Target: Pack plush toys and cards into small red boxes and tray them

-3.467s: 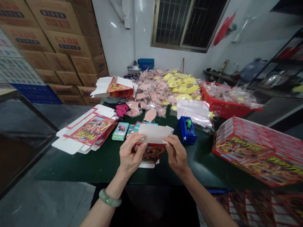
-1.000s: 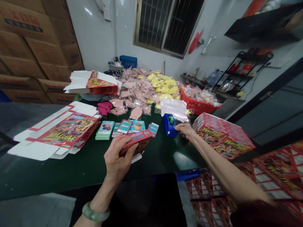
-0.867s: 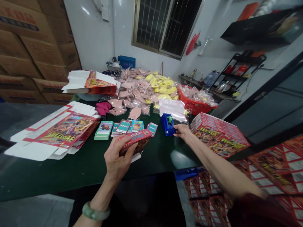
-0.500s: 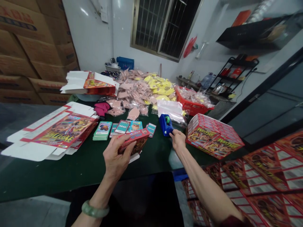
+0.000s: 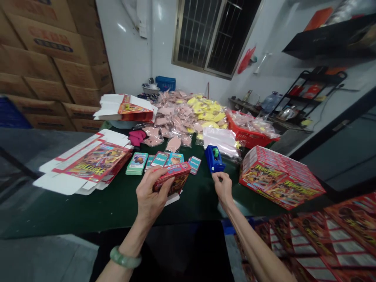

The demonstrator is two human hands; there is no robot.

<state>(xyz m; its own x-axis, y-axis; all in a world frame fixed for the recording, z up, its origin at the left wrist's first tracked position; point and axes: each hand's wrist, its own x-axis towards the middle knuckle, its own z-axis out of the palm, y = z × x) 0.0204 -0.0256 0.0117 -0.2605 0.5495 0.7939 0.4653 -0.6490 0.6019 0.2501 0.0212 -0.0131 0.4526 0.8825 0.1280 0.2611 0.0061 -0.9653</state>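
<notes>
While the left hand [image 5: 150, 195] grips a small red printed box [image 5: 175, 181] between thumb and fingers, the right hand [image 5: 223, 187] has its thumb and forefinger pinched together at the near end of the blue tape dispenser [image 5: 214, 159]; whether tape lies between those fingertips cannot be told. The small box is held tilted above the near middle of the dark green table [image 5: 126, 211], with a white flap [image 5: 172, 199] showing below it. Just beyond it lie a few teal and red cards [image 5: 161, 158], with a green-edged card stack [image 5: 137, 163] to their left and a smaller card pile [image 5: 194, 164] to their right.

Farther left, flattened red and white cartons [image 5: 94, 162] lie in a pile, near a magenta cloth item [image 5: 136, 138]. Across the far side spread bagged pink pieces [image 5: 178, 113] and bagged yellow pieces [image 5: 207, 110], with clear plastic bags [image 5: 220, 141] beyond the dispenser and a red basket [image 5: 255, 138] to the far right. On the right, a block of red printed boxes [image 5: 279, 178] stands near the dispenser.
</notes>
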